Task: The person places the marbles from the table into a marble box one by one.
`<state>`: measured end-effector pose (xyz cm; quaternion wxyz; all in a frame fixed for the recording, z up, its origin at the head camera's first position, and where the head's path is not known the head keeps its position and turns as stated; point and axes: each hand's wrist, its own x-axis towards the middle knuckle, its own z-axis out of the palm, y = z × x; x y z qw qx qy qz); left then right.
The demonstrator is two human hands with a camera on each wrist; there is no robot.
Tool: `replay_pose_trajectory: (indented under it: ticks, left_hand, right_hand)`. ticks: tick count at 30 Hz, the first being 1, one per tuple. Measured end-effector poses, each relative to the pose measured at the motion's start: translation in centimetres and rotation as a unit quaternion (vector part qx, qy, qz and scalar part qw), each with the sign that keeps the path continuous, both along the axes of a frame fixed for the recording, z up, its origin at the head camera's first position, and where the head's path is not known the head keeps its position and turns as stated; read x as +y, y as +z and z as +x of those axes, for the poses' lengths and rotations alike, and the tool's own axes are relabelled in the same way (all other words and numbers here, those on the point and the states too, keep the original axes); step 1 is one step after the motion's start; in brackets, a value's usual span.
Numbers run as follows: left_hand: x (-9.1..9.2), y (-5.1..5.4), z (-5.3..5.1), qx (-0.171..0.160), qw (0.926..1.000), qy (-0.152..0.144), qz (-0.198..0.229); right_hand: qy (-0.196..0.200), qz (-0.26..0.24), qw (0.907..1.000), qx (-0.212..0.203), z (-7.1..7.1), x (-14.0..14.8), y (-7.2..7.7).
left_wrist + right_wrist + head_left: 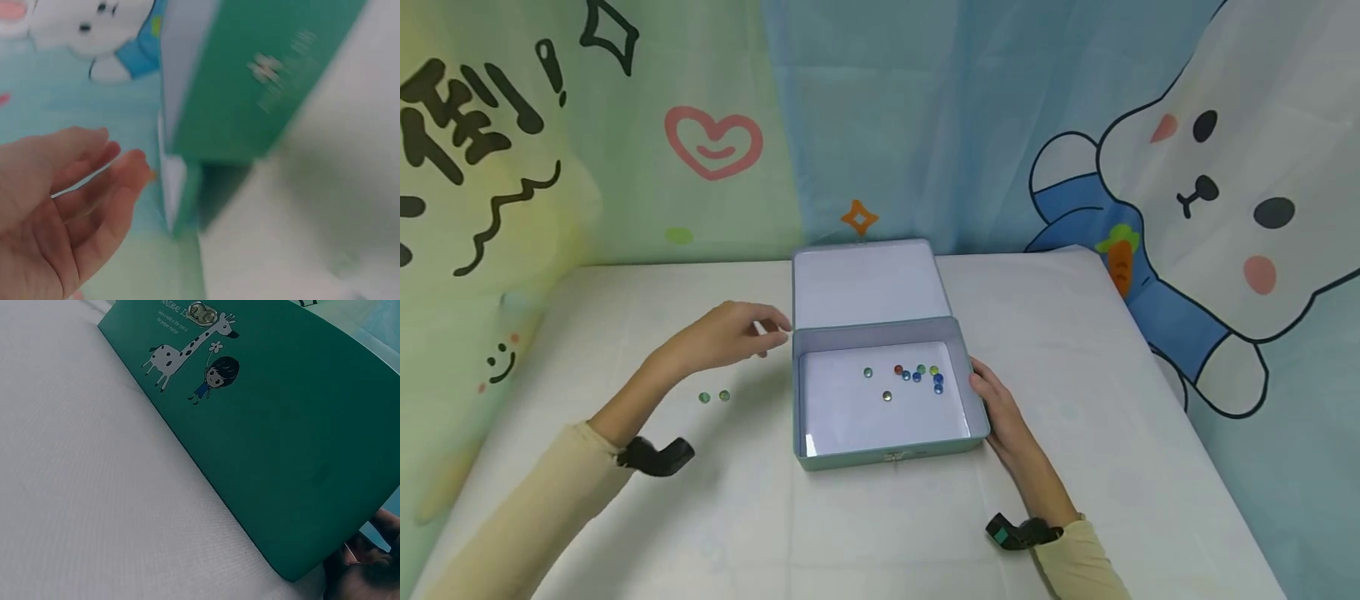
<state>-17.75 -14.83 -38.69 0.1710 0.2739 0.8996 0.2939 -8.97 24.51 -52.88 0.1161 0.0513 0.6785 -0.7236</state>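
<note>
A green tin box (891,457) with its lid (871,283) tipped open stands on the white-covered table. Several small glass marbles (917,377) in blue, green, red and yellow lie on its pale floor. My left hand (730,337) hovers just left of the box's back corner, fingers loosely bent. In the left wrist view I see nothing between that hand's (81,206) fingers. With my right hand (1003,408) I hold the box's right wall near its rim; only some of its fingers (375,581) show, darkly, by the corner in the right wrist view.
Two greenish marbles (713,397) lie on the table left of the box, below my left forearm. A printed cloth backdrop (880,125) hangs behind the table (880,533). Both wrists wear black camera mounts (657,457).
</note>
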Motion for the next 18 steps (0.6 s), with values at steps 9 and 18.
replay_pose_trajectory:
  ticks: [9, 18]
  left_hand:
    - [-8.8, -4.8, 5.1, 0.051, 0.9915, 0.116, -0.029]
    - [-10.4, -7.9, 7.1, 0.048, 0.9841, 0.168, -0.032]
  right_hand:
    - [0.001, 0.0, 1.0, -0.005, 0.0, -0.1, 0.1]
    - [-0.005, 0.003, 1.0, -0.007, 0.0, -0.1, 0.0]
